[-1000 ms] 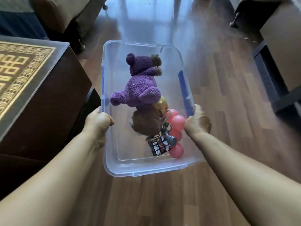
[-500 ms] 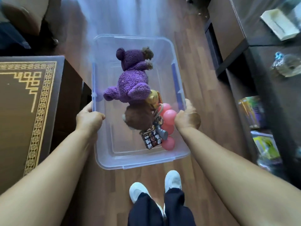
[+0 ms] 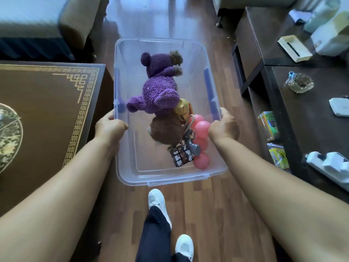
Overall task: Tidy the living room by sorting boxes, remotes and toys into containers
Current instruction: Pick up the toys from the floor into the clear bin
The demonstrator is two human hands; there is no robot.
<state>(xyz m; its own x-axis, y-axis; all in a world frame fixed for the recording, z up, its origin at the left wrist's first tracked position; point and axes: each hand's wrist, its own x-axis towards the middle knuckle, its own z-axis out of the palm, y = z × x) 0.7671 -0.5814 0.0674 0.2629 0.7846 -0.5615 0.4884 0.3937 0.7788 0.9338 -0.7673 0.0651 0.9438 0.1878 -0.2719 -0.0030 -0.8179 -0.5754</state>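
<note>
Both hands, left hand [image 3: 110, 127] and right hand [image 3: 223, 127], clamped on clear bin [image 3: 164, 178] rims, carried above floor. Toys sorted: purple bear [image 3: 156, 89], pink balls [image 3: 202, 129], cube [image 3: 182, 155]. Boxes on dark shelf [image 3: 309, 114] likely pending.

Left arm: bare forearm reaching forward from the lower left corner, wrist straight.
Left hand [image 3: 110, 127]: curled closed around the left rim of a clear bin [image 3: 132, 178], knuckles up, thumb inside the wall.
Right arm: bare forearm reaching forward from the lower right corner, angled inward.
Right hand [image 3: 223, 127]: clenched on the bin's right rim, back of hand up.
Legs: dark trousers, white shoes [image 3: 156, 200], one foot ahead.
</note>
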